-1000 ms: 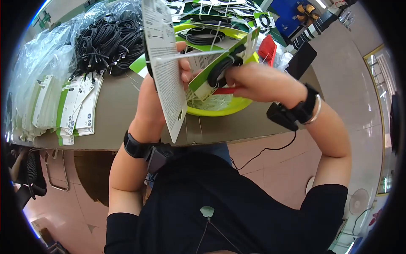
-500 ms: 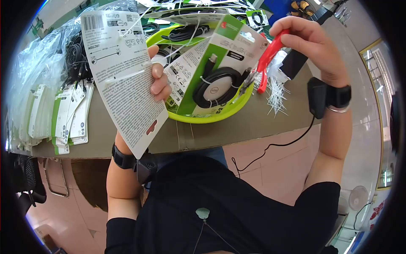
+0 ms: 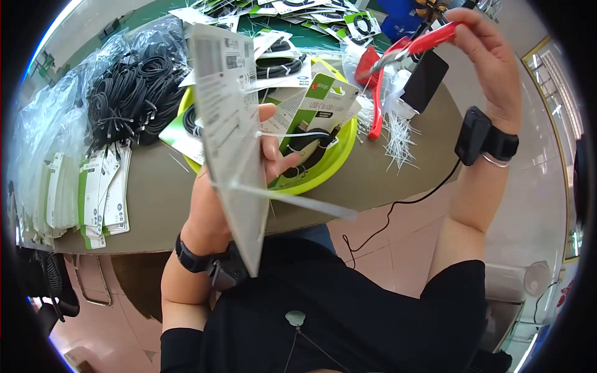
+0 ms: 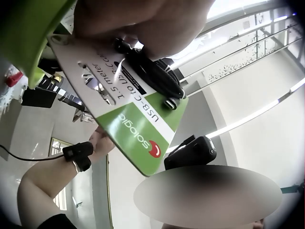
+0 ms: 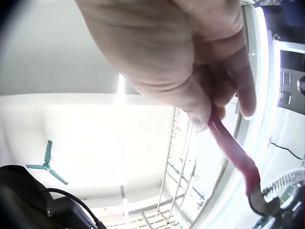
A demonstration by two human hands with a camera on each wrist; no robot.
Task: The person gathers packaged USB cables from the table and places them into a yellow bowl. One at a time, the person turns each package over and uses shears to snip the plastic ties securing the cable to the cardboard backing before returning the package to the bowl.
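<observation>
My left hand point(image 3: 214, 199) holds a packaging card point(image 3: 233, 149) upright, its printed side edge-on to the head view and white ties sticking out. In the left wrist view the card point(image 4: 138, 138) shows a green and white face with a coiled black cable point(image 4: 157, 78) against it, and the hand's fingers point(image 4: 143, 24) at the cable. My right hand point(image 3: 494, 68) pinches one red handle of the cutting pliers point(image 3: 429, 40), raised over the table's right side; the right wrist view shows that handle point(image 5: 236, 152) between thumb and fingers.
A yellow-green basket point(image 3: 348, 140) with carded cables stands behind the left hand. Black cables point(image 3: 134, 99) and stacked cards point(image 3: 102, 193) lie left, loose white ties point(image 3: 401, 140) and a black phone-like object point(image 3: 426, 81) right. More carded cables point(image 3: 364, 25) lie at the back.
The right hand has left the carded cable at the basket and lifted the pliers up and right. The card in the left hand turned face-on, then edge-on again.
</observation>
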